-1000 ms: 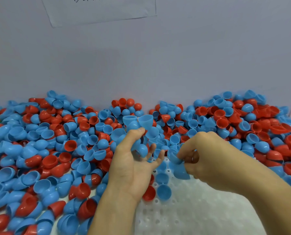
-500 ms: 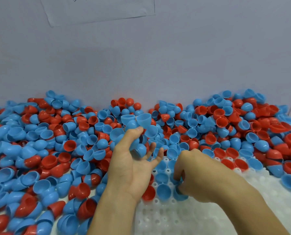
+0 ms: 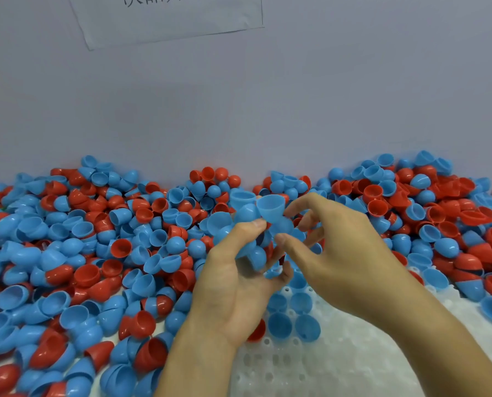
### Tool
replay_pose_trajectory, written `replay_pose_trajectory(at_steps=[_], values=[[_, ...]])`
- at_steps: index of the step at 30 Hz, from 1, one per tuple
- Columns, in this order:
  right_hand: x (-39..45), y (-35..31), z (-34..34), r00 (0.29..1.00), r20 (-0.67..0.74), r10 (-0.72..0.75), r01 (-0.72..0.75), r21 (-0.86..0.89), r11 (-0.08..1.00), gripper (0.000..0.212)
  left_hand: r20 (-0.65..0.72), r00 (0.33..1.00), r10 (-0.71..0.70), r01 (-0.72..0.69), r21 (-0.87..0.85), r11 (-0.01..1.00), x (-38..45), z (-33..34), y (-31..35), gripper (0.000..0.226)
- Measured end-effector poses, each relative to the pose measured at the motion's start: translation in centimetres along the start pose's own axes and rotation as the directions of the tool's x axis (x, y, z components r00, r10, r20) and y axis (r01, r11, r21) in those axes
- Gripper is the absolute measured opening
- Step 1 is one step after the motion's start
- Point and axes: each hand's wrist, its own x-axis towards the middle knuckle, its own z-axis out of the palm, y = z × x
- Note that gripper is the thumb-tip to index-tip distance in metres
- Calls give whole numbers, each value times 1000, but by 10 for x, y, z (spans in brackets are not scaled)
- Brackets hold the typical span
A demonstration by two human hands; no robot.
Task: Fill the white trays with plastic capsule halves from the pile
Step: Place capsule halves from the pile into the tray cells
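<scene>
A big pile of blue and red capsule halves (image 3: 95, 253) covers the table from the left to the far right. My left hand (image 3: 236, 285) holds a bunch of blue capsule halves (image 3: 249, 216) in its curled fingers, raised above the white tray (image 3: 339, 368). My right hand (image 3: 333, 247) reaches into that bunch, thumb and fingers pinching one blue half (image 3: 279, 227). Several blue halves (image 3: 293, 325) sit open side up in the tray's sockets just below my hands, with a red half (image 3: 257, 333) beside them.
A grey wall (image 3: 267, 110) stands right behind the pile, with a paper sheet (image 3: 167, 18) taped at the top. More blue and red halves (image 3: 468, 267) spill onto the tray's right edge.
My right hand has lifted from the tray sockets up to the bunch in my left hand and pinches a blue half there. My left hand has stayed in place.
</scene>
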Motion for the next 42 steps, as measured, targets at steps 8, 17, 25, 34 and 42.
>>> replay_pose_trajectory(at_steps=[8,17,25,34,42], values=[[4,7,1,976,-150,157,-134,151,979,16,10,1000,7,-6,-29,1000,-1,3,1,29],[1,11,11,989,-93,119,-109,102,989,16,-61,997,54,-58,-74,996,-1,5,2,5],[0,5,12,982,-106,-156,153,-39,987,27,-46,998,42,-47,-117,992,-3,8,3,8],[0,10,-1,974,49,-221,225,-125,966,43,-103,994,18,-27,-88,996,-2,6,5,20],[-1,17,-29,969,245,29,26,-221,975,13,-203,979,-17,-12,-139,990,0,3,6,33]])
